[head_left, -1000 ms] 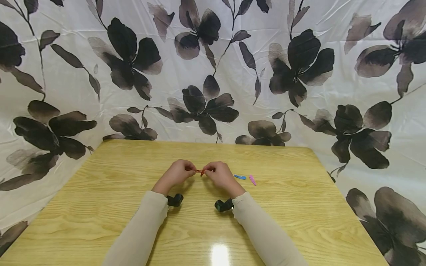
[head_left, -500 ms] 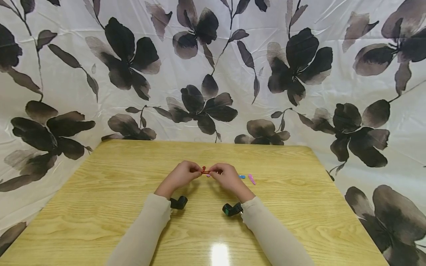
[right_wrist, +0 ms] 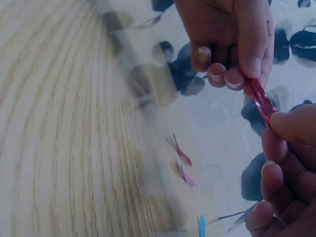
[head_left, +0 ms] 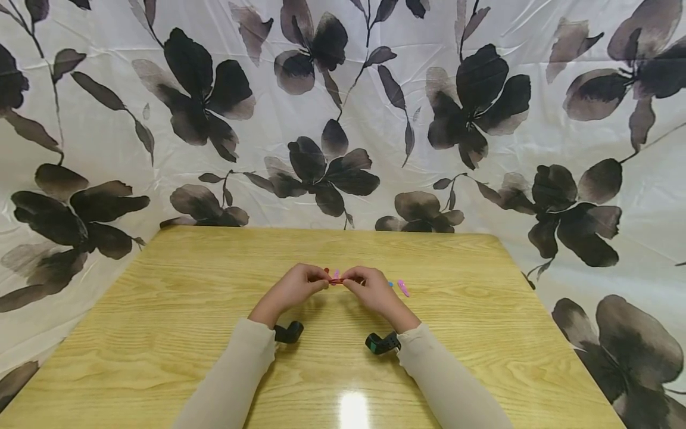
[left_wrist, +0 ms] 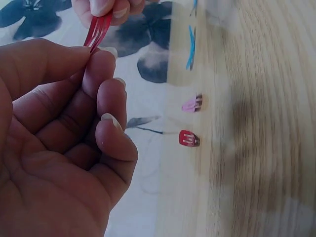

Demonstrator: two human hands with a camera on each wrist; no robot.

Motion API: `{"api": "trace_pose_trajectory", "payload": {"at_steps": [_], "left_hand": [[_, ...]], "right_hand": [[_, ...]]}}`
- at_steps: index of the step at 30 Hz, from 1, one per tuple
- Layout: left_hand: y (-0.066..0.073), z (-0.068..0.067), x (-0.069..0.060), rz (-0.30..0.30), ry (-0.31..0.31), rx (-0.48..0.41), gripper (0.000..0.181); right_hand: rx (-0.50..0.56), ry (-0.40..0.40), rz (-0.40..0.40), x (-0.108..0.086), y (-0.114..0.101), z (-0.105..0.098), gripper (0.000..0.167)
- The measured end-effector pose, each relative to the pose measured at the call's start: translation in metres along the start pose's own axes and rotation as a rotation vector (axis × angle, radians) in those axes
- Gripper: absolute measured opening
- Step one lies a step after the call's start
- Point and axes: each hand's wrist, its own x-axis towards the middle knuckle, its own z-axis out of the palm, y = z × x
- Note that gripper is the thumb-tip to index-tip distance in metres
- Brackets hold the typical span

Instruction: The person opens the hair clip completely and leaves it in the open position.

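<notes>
Between the two hands, above the table, is a red hair clip [head_left: 336, 281]. The left hand [head_left: 296, 290] pinches one end of it between thumb and index finger; the right hand [head_left: 378, 294] pinches the other end. In the left wrist view the red clip [left_wrist: 98, 30] shows its slotted strips, and the left hand [left_wrist: 64, 128] has its other fingers curled loosely. From the right wrist view, the clip [right_wrist: 263, 102] slants between the thumbs of the left hand [right_wrist: 232, 39] and the right hand [right_wrist: 291, 173].
On the table [head_left: 214, 333] beyond the hands lie another red clip [left_wrist: 187, 138] and a pink clip [left_wrist: 190, 104]. Further right are a blue clip [left_wrist: 191, 47], partly hidden by the right hand in the head view, and another pink clip [head_left: 403, 288]. A floral cloth [head_left: 257, 125] hangs behind.
Both hands have shifted slightly right and nearer with the red clip between them. A red clip and a pink clip on the table have come into sight behind the hands.
</notes>
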Motion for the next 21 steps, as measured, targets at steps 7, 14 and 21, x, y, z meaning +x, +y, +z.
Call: {"api": "trace_pose_trajectory", "payload": {"at_steps": [7, 14, 21], "left_hand": [[0.001, 0.002, -0.001, 0.016, -0.016, -0.038, 0.02], [0.002, 0.001, -0.002, 0.026, -0.045, -0.06, 0.023], [0.001, 0.002, -0.003, 0.064, -0.069, -0.049, 0.023]], "right_hand": [[0.015, -0.018, 0.011, -0.006, -0.002, -0.006, 0.014], [0.043, -0.028, 0.02, -0.007, -0.001, -0.009, 0.015], [0.036, -0.033, 0.007, -0.008, 0.0, -0.011, 0.015]]}}
